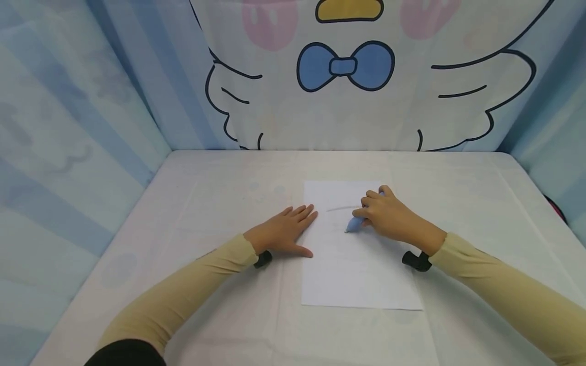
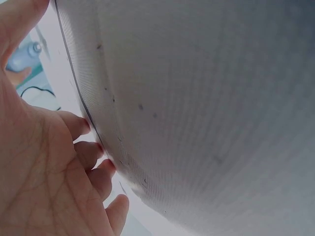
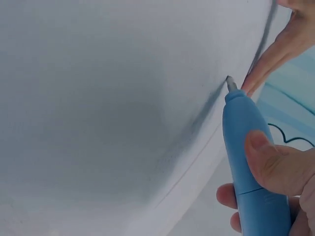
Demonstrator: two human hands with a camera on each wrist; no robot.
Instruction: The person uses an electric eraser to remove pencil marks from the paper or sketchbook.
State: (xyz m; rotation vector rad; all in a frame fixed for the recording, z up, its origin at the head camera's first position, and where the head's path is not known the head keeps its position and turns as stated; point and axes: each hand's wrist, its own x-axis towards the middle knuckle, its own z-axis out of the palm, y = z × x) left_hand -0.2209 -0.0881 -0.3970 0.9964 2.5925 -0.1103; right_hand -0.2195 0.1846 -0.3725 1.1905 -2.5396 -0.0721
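Gripping a blue pen-shaped tool [image 1: 354, 224] between thumb and fingers, the right hand [image 1: 391, 216] works over the upper part of the white sheet [image 1: 357, 277], which lies right of centre in the head frame, on the pale-covered table [image 1: 229, 315]. Tool points down and to the left; its tip [image 3: 231, 84] is at or just above the paper, contact not certain. Left hand [image 1: 285, 231]: fingers spread, tips and thumb over the sheet's left edge, holding nothing. One faint line [image 1: 341, 208] shows above the tip. Step in hand, as judged: marking the sheet. Next move probably calls for light, even tip pressure, with the left hand bracing the paper against slipping.
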